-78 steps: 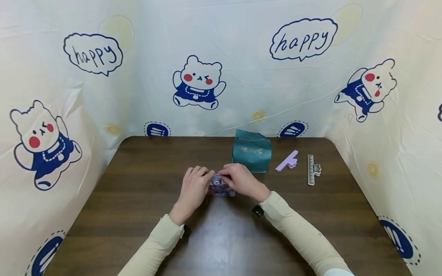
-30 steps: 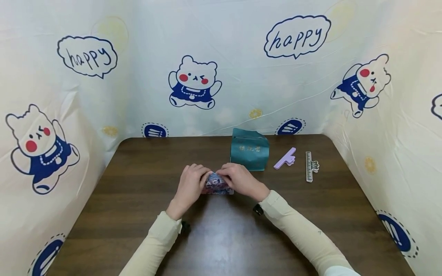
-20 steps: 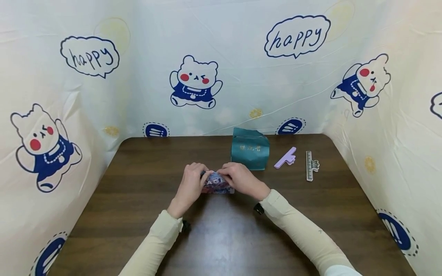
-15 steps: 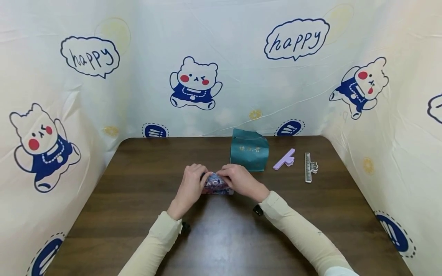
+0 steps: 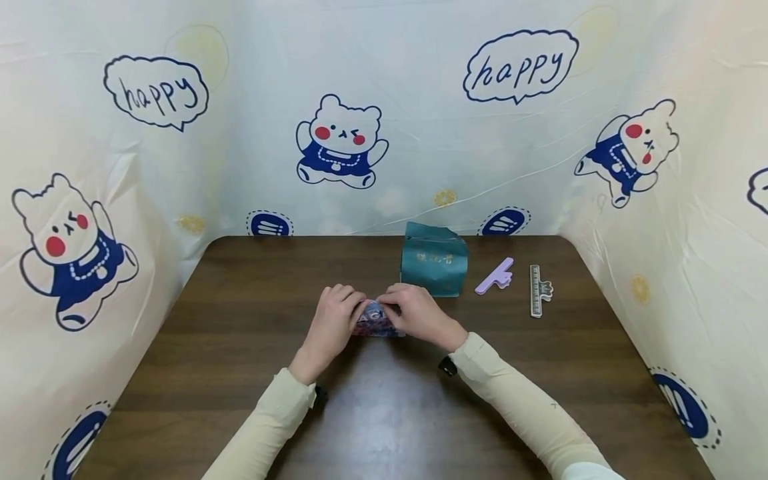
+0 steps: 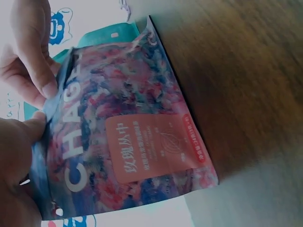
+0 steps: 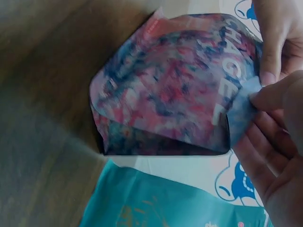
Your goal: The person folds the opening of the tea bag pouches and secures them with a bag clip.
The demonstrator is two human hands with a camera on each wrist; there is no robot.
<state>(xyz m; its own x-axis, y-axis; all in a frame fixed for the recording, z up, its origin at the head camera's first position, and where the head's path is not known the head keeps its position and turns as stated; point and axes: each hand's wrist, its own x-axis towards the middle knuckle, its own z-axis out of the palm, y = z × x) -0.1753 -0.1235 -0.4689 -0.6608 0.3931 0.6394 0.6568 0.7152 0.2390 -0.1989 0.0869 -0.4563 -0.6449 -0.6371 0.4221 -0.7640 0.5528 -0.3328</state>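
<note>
A floral pink-and-blue tea pouch [image 5: 377,325] with white lettering stands at the middle of the table, between my two hands. My left hand [image 5: 333,317] pinches the left part of its top edge with thumb and fingers. My right hand [image 5: 420,315] pinches the top edge further right. In the right wrist view, a pale blue folded flap [image 7: 242,106] of the pouch's top lies under the right thumb. A salmon label [image 6: 149,146] shows on the pouch's front in the left wrist view.
Behind my right hand a teal pouch [image 5: 435,263] with gold characters stands upright. To its right lie a lilac clip [image 5: 495,277] and a white ruler-marked clip [image 5: 537,292]. The brown table [image 5: 240,373] is enclosed by printed cloth [image 5: 420,120].
Both hands stay at the tea pouch's top edge, fingers shifting slightly along it. More of the pouch's left side shows than at first. The teal pouch and both clips stay put.
</note>
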